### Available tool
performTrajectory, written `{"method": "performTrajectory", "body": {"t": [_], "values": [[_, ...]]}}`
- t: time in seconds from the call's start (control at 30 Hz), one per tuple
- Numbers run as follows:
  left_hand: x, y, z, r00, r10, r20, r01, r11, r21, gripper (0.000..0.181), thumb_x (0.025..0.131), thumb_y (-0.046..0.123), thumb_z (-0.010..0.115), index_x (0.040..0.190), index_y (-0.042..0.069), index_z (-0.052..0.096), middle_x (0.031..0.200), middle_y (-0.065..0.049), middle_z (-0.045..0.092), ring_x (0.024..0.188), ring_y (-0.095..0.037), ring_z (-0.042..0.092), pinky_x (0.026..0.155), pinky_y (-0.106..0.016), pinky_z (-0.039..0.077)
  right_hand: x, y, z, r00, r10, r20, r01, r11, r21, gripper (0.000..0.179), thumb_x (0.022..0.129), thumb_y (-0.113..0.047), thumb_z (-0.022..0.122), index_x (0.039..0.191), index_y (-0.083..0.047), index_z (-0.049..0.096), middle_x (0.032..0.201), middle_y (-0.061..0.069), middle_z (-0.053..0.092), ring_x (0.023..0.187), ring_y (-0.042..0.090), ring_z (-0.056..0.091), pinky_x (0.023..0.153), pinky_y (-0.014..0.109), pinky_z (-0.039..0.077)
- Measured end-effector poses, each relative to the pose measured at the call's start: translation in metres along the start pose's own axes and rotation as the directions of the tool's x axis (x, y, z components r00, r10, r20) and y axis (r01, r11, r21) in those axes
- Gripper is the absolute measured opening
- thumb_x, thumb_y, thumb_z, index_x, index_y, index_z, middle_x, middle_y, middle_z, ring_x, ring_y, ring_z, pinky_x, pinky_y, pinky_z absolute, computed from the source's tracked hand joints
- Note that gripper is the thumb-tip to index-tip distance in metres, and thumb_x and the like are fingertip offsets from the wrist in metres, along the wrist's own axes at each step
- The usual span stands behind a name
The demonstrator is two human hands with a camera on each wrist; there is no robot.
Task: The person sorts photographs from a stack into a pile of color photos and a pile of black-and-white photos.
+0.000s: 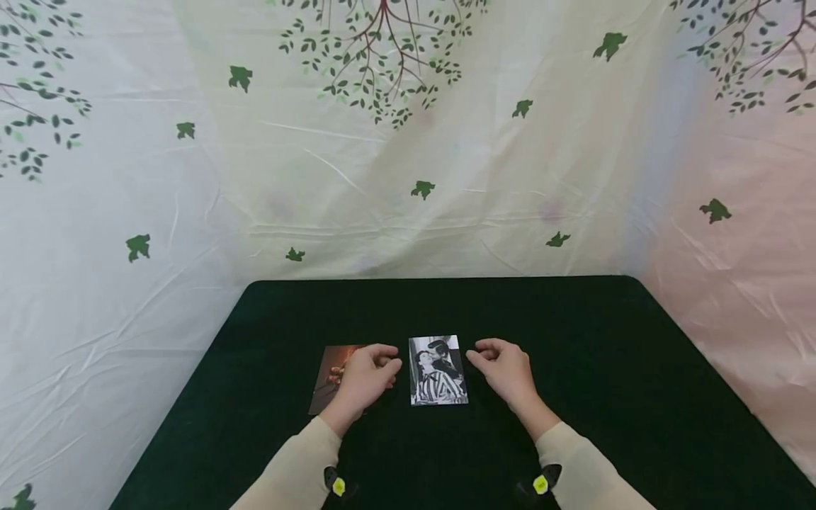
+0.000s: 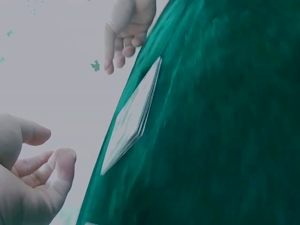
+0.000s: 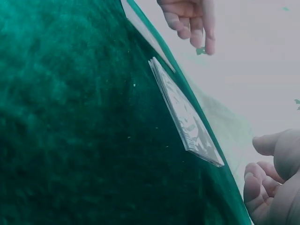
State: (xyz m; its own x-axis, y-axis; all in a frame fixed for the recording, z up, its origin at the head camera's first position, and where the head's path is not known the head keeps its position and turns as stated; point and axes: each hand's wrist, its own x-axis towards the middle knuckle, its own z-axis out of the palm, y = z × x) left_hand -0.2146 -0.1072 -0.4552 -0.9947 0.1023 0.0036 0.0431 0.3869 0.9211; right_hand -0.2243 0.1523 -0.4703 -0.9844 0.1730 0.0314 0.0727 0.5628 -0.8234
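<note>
On either side of a small stack of photo cards (image 1: pixel 438 375), the left hand (image 1: pixel 366 375) and the right hand (image 1: pixel 508 372) hang with relaxed, loosely bent fingers, holding nothing; a gap shows between thumb and fingertips on each. A slim strip of green cloth (image 1: pixel 395 304) separates each hand from the stack's upright sides. The left hand overlaps part of a brown picture card (image 1: pixel 326 386); whether it touches that card I cannot tell. Beyond the stack, cloth runs to the table's straight far edge, and a wider stretch lies between the right hand and the slanting right edge.

The stack is rectangular, with several thin, pale-edged layers under a glossy black-and-white print. The cloth looks plush, mottled in the wrist views. Cream sleeves (image 1: pixel 290 460) cover the forearms. Behind hangs a creased pale fabric backdrop (image 1: pixel 382 212) printed with green leaves and branches.
</note>
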Motion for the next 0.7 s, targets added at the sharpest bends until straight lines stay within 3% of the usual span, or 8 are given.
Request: {"method": "performTrajectory", "body": {"t": [0.3,0.7], "values": [[0.017,-0.007,0.030,0.996,0.023,-0.084,-0.014,0.995,0.100,0.025,0.088,0.016,0.068,0.110,0.004,0.068,0.079,0.001,0.062,0.065,-0.013,0.057,0.056,-0.030,0.046,-0.002,0.001,0.016,0.998,-0.017,0.052,0.020,0.998,-0.054,0.037,0.084,-0.028,0.075,0.114,-0.009,0.065,0.087,0.002,0.064,0.073,0.015,0.059,0.062,0.030,0.049],[0.023,-0.015,0.034,0.991,0.066,-0.115,-0.042,0.979,0.200,0.024,0.083,0.015,0.073,0.103,0.002,0.070,0.076,0.000,0.062,0.065,-0.011,0.055,0.059,-0.030,0.046,0.001,0.008,0.027,0.996,-0.006,0.094,0.015,0.996,-0.092,0.047,0.082,-0.034,0.077,0.118,-0.007,0.063,0.089,0.000,0.064,0.076,0.013,0.058,0.064,0.031,0.048]]}}
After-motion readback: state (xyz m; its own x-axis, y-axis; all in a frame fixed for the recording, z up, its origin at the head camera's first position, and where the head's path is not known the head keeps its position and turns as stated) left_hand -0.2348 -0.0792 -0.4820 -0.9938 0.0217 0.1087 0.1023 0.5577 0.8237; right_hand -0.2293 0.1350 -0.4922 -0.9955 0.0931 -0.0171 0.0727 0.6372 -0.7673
